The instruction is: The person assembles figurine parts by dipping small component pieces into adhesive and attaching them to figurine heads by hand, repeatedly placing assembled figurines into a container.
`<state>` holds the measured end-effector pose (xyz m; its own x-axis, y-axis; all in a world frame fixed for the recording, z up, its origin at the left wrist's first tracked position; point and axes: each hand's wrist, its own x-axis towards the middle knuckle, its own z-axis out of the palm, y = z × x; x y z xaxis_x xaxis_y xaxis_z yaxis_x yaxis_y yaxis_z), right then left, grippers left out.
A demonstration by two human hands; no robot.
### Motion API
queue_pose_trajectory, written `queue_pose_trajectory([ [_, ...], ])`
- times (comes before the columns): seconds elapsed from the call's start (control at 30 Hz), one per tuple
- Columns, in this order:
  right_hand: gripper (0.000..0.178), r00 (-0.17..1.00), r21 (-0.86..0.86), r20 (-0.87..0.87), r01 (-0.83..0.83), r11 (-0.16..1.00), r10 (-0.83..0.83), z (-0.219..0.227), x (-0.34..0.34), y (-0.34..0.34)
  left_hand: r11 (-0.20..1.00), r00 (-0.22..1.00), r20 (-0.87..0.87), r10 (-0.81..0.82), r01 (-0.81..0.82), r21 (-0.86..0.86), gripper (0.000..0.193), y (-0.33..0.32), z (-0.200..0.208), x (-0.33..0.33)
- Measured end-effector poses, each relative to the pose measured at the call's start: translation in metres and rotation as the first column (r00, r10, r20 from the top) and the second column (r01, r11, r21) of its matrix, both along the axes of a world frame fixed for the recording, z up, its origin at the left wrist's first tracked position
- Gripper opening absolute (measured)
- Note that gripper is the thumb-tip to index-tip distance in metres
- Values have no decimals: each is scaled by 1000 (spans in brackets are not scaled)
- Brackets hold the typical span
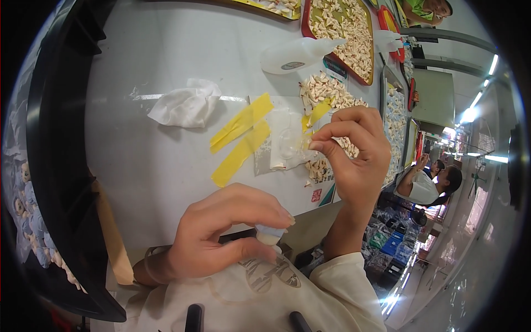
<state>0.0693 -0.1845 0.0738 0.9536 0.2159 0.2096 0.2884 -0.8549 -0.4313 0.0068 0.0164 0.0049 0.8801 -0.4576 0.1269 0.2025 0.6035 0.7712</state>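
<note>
Close to my body, my left hand (224, 232) grips a small rounded blue-and-white piece (269, 235) between thumb and fingers. My right hand (359, 149) is raised over the right part of the work area, thumb and index finger pinched together. Whatever lies in that pinch is too small to make out. Beneath and beside it is a white strip (281, 155) on a clear sheet, fixed to the table near several pieces of yellow tape (240, 157). A heap of small cream pointed pieces (326, 91) spreads behind and under my right hand.
A white squeeze bottle (293, 55) lies toward the back, near a red-rimmed tray (306, 25) of cream pieces. A crumpled white cloth (188, 105) rests left of the tape. At far left, a black bin edge (61, 138) borders bagged blue pieces (30, 216). Other people sit at right.
</note>
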Motion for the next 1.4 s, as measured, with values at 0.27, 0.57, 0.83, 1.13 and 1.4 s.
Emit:
queue_pose_trajectory([
  [0.27, 17, 999, 26, -41, -21, 999, 22, -3, 0, -2, 989, 996, -91, -8, -6, -150, 37, -6, -2, -1],
  [0.57, 22, 995, 627, -80, 5, 779, 58, 5, -47, 16, 956, 995, -97, 37, -64, -286, 41, -8, -8, -5],
  [0.83, 26, 961, 710, -149, -61, 702, 235, -9, -57, 27, 974, 995, -45, 87, -94, -207, 41, -7, -8, -6],
  [1.13, 27, 971, 654, -98, -104, 749, 220, -9, -63, 34, 944, 945, 133, 298, -312, 102, 36, -5, 1, -11],
  [1.4, 26, 954, 734, -136, -83, 674, 265, -10, -57, 30, 949, 945, 158, 287, -303, 87, 35, -4, -4, -9],
])
